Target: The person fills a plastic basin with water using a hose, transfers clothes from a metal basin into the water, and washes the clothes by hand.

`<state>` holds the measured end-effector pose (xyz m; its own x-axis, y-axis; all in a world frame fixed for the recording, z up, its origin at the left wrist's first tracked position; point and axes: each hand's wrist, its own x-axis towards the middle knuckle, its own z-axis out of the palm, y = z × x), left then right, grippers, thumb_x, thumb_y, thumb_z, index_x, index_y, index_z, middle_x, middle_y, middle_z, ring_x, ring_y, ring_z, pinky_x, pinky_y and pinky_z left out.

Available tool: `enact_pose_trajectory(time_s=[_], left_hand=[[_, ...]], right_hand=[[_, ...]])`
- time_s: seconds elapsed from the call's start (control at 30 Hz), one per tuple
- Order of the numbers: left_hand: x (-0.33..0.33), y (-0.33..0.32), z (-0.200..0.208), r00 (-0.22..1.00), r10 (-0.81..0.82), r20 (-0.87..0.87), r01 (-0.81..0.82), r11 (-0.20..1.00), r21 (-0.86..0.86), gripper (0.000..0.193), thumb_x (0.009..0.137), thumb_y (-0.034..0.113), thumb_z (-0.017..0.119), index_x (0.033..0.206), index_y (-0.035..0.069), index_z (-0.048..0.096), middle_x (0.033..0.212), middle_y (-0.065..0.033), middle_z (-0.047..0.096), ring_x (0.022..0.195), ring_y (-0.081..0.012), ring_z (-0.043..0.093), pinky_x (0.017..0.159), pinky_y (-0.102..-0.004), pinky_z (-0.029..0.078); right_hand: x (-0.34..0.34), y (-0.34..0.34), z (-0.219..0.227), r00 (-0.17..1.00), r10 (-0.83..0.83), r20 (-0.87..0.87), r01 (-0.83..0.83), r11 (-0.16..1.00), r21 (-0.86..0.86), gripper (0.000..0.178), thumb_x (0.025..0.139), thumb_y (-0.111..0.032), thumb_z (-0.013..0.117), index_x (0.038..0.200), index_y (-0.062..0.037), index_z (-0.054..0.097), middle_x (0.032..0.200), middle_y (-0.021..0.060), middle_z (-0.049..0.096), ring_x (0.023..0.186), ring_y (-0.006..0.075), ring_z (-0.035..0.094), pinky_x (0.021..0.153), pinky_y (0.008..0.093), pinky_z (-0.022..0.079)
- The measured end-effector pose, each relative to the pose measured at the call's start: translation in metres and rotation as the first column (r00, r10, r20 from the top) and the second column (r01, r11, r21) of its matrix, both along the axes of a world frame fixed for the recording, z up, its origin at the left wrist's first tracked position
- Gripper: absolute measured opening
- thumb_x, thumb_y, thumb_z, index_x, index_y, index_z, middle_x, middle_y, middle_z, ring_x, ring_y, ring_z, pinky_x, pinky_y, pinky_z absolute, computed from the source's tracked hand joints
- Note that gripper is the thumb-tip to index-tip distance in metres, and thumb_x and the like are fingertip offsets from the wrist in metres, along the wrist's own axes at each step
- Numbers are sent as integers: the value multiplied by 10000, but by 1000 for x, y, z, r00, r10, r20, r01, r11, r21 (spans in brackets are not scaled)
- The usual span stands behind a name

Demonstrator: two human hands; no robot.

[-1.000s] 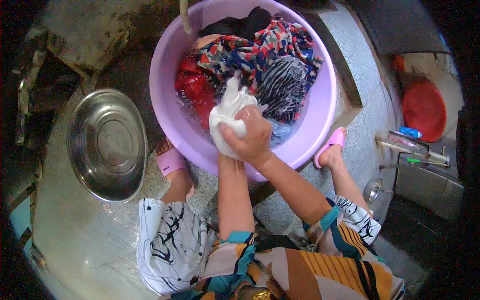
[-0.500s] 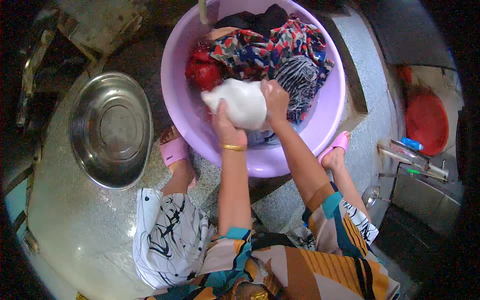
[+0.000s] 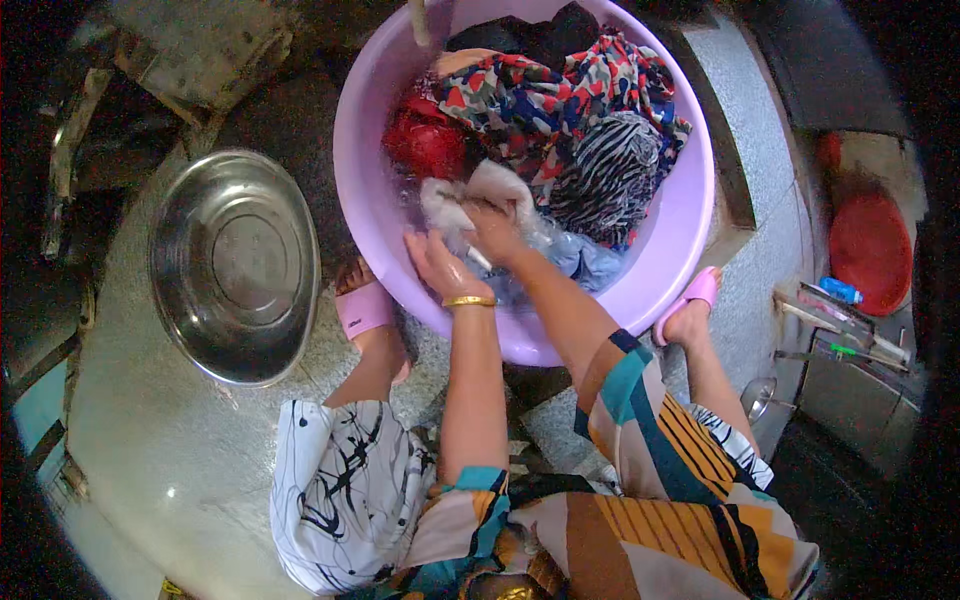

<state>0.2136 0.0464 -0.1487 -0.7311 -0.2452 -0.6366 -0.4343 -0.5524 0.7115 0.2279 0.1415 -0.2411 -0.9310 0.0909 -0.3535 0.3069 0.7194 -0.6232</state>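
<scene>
A wet white cloth (image 3: 500,188) lies bunched in the large lilac basin (image 3: 683,265), its folds partly in water. My right hand (image 3: 494,234) presses down on it, gripping its near part; the fingertips are partly hidden. Beside it, at the near left wall of the basin, my left hand (image 3: 445,268) is turned palm up with its fingers stretched out and nothing in them. A red cloth (image 3: 425,140), a camouflage-patterned garment (image 3: 520,105), a black-and-white striped cloth (image 3: 612,170) and pale blue fabric (image 3: 585,262) lie around in the basin.
An oval steel basin (image 3: 180,330) rests on the floor at the left. A pale pipe (image 3: 418,22) hangs over the lilac basin's far rim. At the right stand a red tub (image 3: 870,250) and a blue bottle (image 3: 841,290). My feet in pink slippers (image 3: 366,308) flank the basin.
The white cloth, earlier held up as a rounded bundle between both hands, has come down into the basin and collapsed. My left hand has let go of it. The view has shifted slightly.
</scene>
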Motion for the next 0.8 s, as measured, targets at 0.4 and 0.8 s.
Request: enact_pose_trajectory(time_s=[0.4, 0.8], left_hand=[[-13, -12, 20, 990, -142, -18, 110, 675, 729, 607, 795, 540, 368, 1232, 119, 373, 1219, -98, 423, 1102, -256, 420, 925, -431, 333], [-1, -10, 62, 916, -388, -100, 323, 570, 755, 435, 849, 386, 427, 1135, 59, 430, 990, -81, 538, 845, -206, 540, 734, -325, 459]], right_hand=[[16, -28, 185, 698, -684, -210, 480, 665, -573, 542, 708, 3, 441, 1233, 4, 309, 1167, 104, 415, 1065, 175, 410, 923, 291, 309], [44, -77, 226, 772, -424, -474, 372, 906, -204, 280, 691, -180, 558, 903, -8, 496, 821, 161, 470, 770, 309, 495, 661, 364, 389]])
